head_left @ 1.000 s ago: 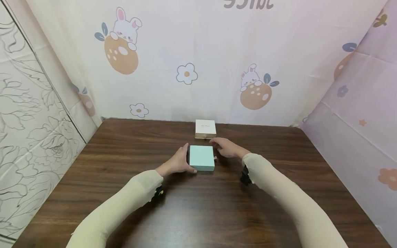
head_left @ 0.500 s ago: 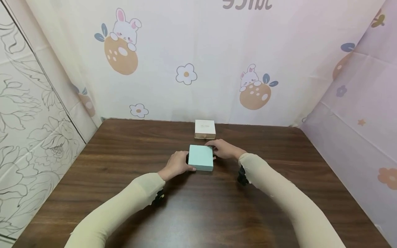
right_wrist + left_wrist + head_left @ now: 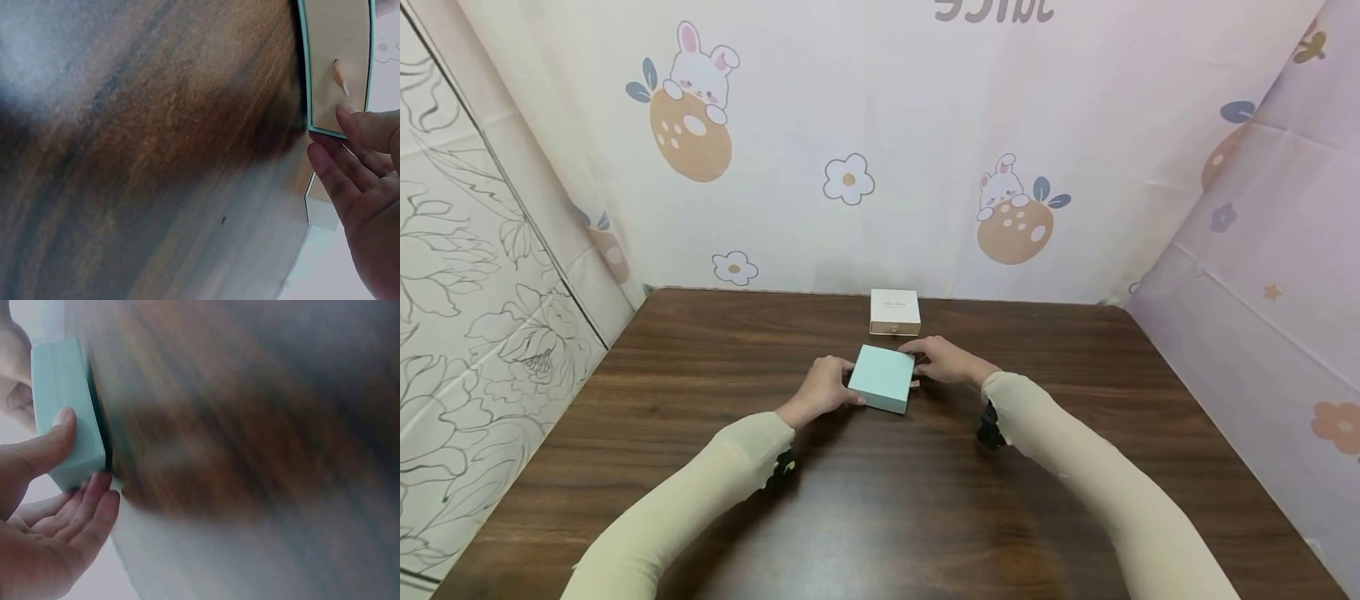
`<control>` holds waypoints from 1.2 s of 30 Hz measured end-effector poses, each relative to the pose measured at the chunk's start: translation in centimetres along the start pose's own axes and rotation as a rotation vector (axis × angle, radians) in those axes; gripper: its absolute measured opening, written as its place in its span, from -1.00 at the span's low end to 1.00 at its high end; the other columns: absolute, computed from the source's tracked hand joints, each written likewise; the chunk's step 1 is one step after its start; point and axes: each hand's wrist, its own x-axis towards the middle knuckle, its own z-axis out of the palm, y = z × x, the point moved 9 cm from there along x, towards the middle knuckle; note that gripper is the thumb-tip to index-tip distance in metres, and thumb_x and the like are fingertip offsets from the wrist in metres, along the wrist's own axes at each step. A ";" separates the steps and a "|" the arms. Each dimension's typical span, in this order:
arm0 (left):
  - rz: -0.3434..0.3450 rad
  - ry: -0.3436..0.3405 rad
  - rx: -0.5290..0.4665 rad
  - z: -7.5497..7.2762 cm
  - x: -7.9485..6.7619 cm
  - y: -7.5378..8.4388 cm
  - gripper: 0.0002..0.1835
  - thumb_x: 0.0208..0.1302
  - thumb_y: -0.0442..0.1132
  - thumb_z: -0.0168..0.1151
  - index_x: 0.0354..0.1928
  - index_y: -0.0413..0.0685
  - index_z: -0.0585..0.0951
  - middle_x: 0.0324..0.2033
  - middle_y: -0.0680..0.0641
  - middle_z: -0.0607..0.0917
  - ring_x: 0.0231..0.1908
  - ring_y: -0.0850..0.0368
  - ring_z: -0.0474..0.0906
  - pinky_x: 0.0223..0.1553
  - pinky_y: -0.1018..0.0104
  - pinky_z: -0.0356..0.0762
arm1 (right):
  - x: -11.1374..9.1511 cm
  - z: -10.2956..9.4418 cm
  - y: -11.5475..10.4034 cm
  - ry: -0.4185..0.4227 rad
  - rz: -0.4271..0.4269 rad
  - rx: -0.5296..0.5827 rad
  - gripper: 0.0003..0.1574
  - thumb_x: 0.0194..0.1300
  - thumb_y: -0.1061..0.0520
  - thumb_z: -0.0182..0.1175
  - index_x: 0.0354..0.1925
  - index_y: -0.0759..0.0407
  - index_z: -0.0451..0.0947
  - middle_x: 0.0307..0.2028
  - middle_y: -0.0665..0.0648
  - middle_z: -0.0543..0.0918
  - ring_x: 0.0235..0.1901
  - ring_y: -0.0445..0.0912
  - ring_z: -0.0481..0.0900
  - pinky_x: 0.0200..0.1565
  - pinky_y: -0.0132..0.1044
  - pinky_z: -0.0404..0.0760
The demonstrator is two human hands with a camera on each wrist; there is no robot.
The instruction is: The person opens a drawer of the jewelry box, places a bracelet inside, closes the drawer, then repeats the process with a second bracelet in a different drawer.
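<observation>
A mint-green drawer box [image 3: 882,373] sits turned at an angle on the table between my two hands. My left hand [image 3: 822,389] grips its left end; the left wrist view shows the thumb [image 3: 62,428] against the long side of the box and the other fingers at its end. My right hand [image 3: 946,360] pinches the far right corner. In the right wrist view, the right thumb [image 3: 350,119] lies at the edge of the beige drawer front [image 3: 337,34], near its small pink ribbon tab [image 3: 340,77]. The drawer sits inside the green sleeve.
A white drawer box [image 3: 895,308] with a gold-edged front stands just behind, near the back edge of the dark wooden table [image 3: 737,333]. A printed curtain [image 3: 917,108] hangs behind the table, and patterned panels flank it.
The green box has turned clockwise as seen from above. My right hand has closed in on its far right corner, and the left hand's fingers have drawn in around the left end.
</observation>
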 end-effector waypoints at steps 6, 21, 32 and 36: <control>0.026 0.015 -0.044 -0.6 0.4 -0.2 -0.64 -0.08 -0.32 0.53 -0.16 -0.22 0.71 -0.34 -0.05 0.74 -0.30 0.14 0.64 -0.22 0.25 0.55 | -0.5 -0.4 0.2 0.042 0.012 0.004 -0.51 0.28 0.37 0.19 0.18 0.34 0.46 0.04 0.24 0.59 0.00 0.03 0.56 -0.05 -0.15 0.54; 0.056 0.082 -0.091 -2.3 1.5 -1.0 -0.73 -0.12 -0.32 0.56 -0.31 -0.22 0.73 -0.44 -0.02 0.72 -0.43 0.22 0.60 -0.38 0.35 0.52 | -2.2 -1.0 0.1 0.153 0.073 0.076 -0.57 0.24 0.31 0.26 0.10 0.28 0.55 -0.06 0.16 0.65 -0.14 -0.08 0.61 -0.14 -0.21 0.57; 0.036 0.145 -0.111 -2.9 1.8 -1.7 -0.74 -0.12 -0.31 0.56 -0.35 -0.25 0.72 -0.47 -0.05 0.71 -0.44 0.19 0.63 -0.36 0.32 0.58 | -3.2 -1.5 -0.4 0.279 0.130 0.129 -0.62 0.12 0.29 0.37 -0.04 0.31 0.63 -0.20 0.14 0.71 -0.28 -0.15 0.64 -0.27 -0.27 0.58; 0.042 0.125 -0.154 -2.8 1.8 -1.7 -0.73 -0.05 -0.39 0.50 -0.26 -0.32 0.69 -0.39 -0.12 0.72 -0.39 0.13 0.65 -0.32 0.30 0.59 | -3.1 -1.6 -0.4 0.333 0.163 0.133 -0.62 0.08 0.28 0.40 -0.08 0.33 0.65 -0.25 0.15 0.72 -0.30 -0.14 0.66 -0.28 -0.28 0.60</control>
